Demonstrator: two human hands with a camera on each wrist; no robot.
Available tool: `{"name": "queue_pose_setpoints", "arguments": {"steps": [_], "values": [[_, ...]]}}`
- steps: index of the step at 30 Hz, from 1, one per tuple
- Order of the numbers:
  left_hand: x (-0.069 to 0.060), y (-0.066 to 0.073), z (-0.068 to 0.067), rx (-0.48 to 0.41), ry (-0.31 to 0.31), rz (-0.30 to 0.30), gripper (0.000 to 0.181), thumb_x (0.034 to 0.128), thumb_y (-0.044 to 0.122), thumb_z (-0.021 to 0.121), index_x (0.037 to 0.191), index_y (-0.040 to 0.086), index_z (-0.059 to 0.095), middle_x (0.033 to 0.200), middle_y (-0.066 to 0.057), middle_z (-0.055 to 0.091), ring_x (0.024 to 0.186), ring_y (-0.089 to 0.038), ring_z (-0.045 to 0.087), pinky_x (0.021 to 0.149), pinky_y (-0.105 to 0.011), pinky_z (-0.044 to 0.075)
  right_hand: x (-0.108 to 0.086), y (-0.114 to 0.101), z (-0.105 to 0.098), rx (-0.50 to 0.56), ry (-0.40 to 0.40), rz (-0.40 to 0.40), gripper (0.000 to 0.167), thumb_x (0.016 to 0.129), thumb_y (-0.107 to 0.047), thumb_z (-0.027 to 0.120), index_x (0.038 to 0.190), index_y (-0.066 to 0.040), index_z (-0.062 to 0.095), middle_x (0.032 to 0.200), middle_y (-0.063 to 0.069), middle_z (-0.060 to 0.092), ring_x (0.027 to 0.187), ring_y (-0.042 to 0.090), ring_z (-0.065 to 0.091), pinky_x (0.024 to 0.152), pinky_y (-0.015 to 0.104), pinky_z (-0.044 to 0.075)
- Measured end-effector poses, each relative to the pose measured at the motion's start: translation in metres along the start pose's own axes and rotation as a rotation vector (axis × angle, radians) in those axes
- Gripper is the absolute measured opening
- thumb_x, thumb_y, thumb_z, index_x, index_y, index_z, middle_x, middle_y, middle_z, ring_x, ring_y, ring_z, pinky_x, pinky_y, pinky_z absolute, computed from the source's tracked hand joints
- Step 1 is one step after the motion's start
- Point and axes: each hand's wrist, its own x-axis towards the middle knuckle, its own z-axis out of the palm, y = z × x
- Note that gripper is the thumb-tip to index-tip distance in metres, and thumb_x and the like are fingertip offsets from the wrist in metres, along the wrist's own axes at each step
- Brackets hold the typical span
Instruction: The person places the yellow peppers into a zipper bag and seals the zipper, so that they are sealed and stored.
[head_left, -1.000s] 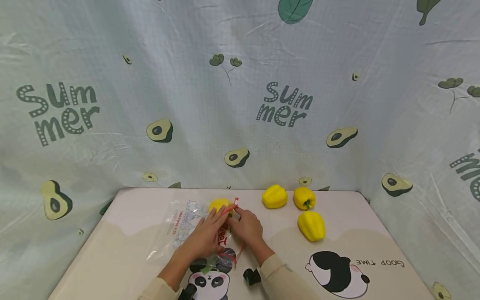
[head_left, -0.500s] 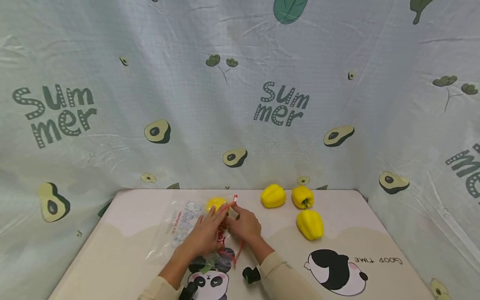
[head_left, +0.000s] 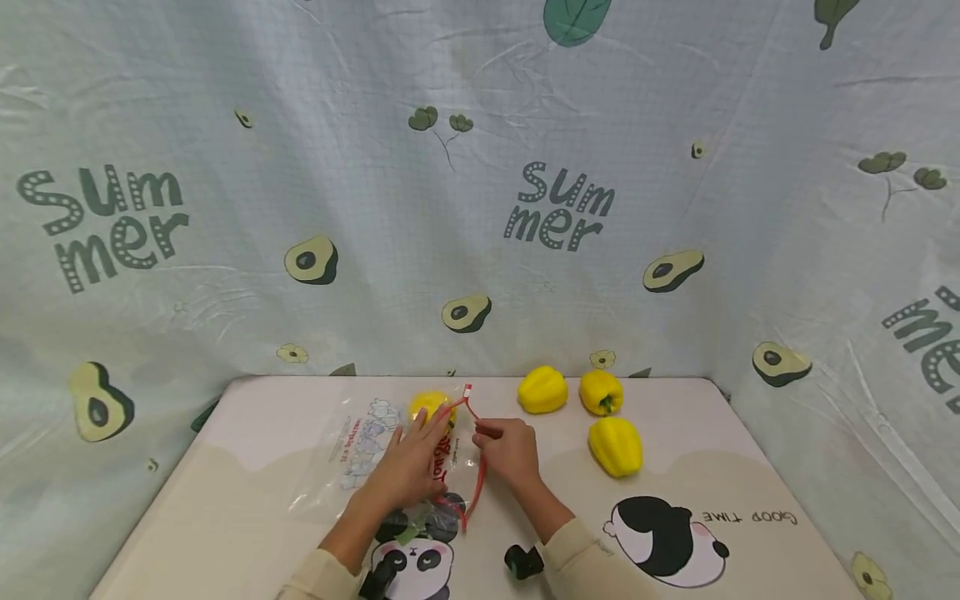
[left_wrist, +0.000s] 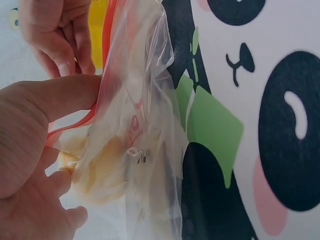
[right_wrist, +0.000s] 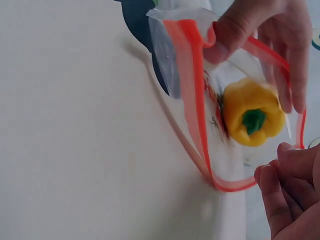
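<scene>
Around the left hand (head_left: 408, 468), its fingers spread, the zip bag (head_left: 367, 446) holds one yellow bell pepper (right_wrist: 245, 97); beyond the right hand (head_left: 512, 452), pinching the rim (right_wrist: 232, 188), three peppers (head_left: 616, 447) remain.

Light is soft throughout. Glare streaks the clear, red-edged plastic bag (left_wrist: 150, 115) at the left wrist view's upper centre; shadow dims the right's lower centre.

left fingers (head_left: 416, 452) are over the bag (head_left: 365, 450) on the counter (head_left: 202, 517), one pepper (head_left: 427, 404) inside it just past their tips. right fingers (head_left: 507, 443) at the bag's rim (head_left: 479, 482). two loose peppers (head_left: 542, 390) sit beyond and right of those, third pepper (head_left: 616, 447) straight off to the right.
</scene>
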Motion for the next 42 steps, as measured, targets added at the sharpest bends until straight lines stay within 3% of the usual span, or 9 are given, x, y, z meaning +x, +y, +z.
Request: {"name": "queue_pose_setpoints", "arguments": {"steps": [12, 27, 35, 39, 42], "values": [[0.002, 0.001, 0.005, 0.046, 0.025, 0.02, 0.112, 0.0763, 0.02, 0.093, 0.166, 0.016, 0.027, 0.176, -0.003, 0.021, 0.163, -0.038, 0.017, 0.128, -0.07, 0.015, -0.003, 0.007, -0.031, 0.01, 0.038, 0.019, 0.027, 0.094, -0.01, 0.076, 0.121, -0.008, 0.078, 0.109, 0.006, 0.081, 0.1, 0.021, 0.076, 0.089, 0.034, 0.065], [0.004, 0.005, 0.005, 0.052, 0.009, -0.011, 0.111, 0.0778, 0.019, 0.092, 0.167, 0.017, 0.025, 0.177, -0.003, 0.018, 0.164, -0.037, 0.014, 0.129, -0.068, 0.012, -0.009, 0.032, -0.087, -0.005, 0.135, 0.056, 0.028, 0.097, -0.011, 0.073, 0.124, -0.005, 0.076, 0.114, 0.012, 0.08, 0.102, 0.027, 0.076, 0.09, 0.037, 0.064], [0.004, 0.003, 0.006, 0.044, 0.001, -0.008, 0.112, 0.0782, 0.02, 0.092, 0.167, 0.017, 0.024, 0.177, -0.002, 0.017, 0.164, -0.037, 0.014, 0.129, -0.069, 0.011, -0.017, 0.044, -0.116, -0.054, 0.248, 0.029, 0.032, 0.095, -0.011, 0.075, 0.127, -0.005, 0.075, 0.119, 0.014, 0.079, 0.106, 0.031, 0.076, 0.074, 0.006, 0.053], [0.004, 0.003, 0.006, 0.049, -0.001, -0.009, 0.111, 0.0787, 0.02, 0.092, 0.167, 0.018, 0.024, 0.177, -0.002, 0.017, 0.164, -0.036, 0.013, 0.129, -0.069, 0.01, -0.02, 0.047, -0.129, -0.086, 0.291, 0.023, 0.033, 0.095, -0.013, 0.076, 0.126, -0.004, 0.075, 0.121, 0.015, 0.078, 0.112, 0.034, 0.075, 0.09, 0.027, 0.062], [0.005, 0.003, 0.006, 0.053, 0.0, -0.005, 0.109, 0.0791, 0.019, 0.091, 0.166, 0.017, 0.026, 0.177, -0.002, 0.017, 0.164, -0.036, 0.013, 0.129, -0.069, 0.01, -0.023, 0.049, -0.138, -0.116, 0.307, 0.068, 0.035, 0.097, -0.015, 0.074, 0.131, -0.004, 0.072, 0.129, 0.017, 0.074, 0.122, 0.039, 0.069, 0.106, 0.048, 0.056]]}}
